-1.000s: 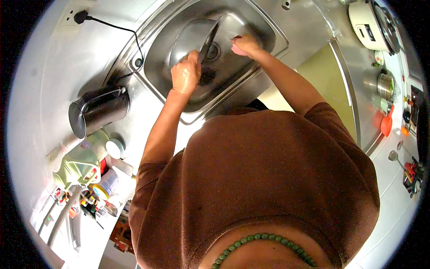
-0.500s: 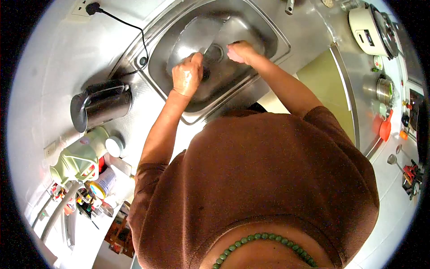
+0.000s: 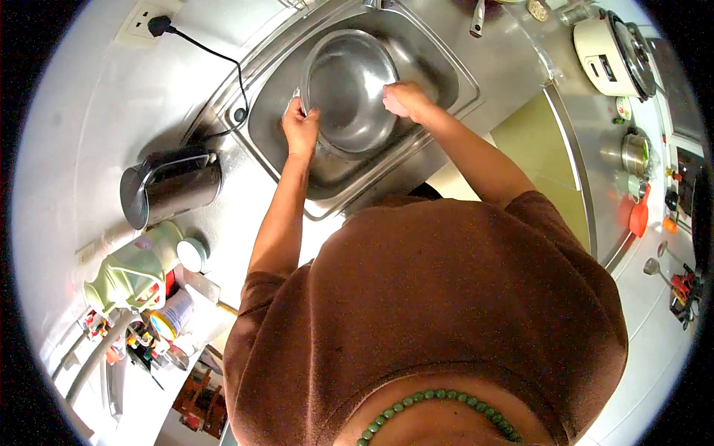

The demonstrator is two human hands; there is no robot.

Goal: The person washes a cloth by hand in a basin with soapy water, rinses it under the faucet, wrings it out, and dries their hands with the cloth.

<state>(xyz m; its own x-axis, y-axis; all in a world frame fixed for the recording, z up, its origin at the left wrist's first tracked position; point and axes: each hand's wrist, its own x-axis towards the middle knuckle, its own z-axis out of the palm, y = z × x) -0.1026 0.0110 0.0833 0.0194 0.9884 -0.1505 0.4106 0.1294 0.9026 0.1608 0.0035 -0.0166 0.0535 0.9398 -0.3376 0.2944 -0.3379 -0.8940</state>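
A large round metal bowl (image 3: 351, 93) is over the steel sink (image 3: 327, 192), its shiny inside facing up at me. My left hand (image 3: 301, 130) grips the bowl's left rim, thumb on the near side. At the bowl's right edge my right hand (image 3: 407, 100) is closed, with its fingers curled under. Something pale pink shows at those fingers, but I cannot make out whether it is a held thing or skin. The bowl hides the drain.
Left of the sink stand a dark kettle (image 3: 178, 186), a black cord (image 3: 212, 56) and a pale green jug (image 3: 126, 275). A cleaver (image 3: 202, 285) lies nearby. A cream cooker (image 3: 595, 56), a metal pot (image 3: 634, 154) and a red ladle (image 3: 639, 212) are on the right.
The bowl has turned from a steeply tilted position to show its round inside. My left hand has shifted its grip along the rim; my right hand has stayed near the same place.
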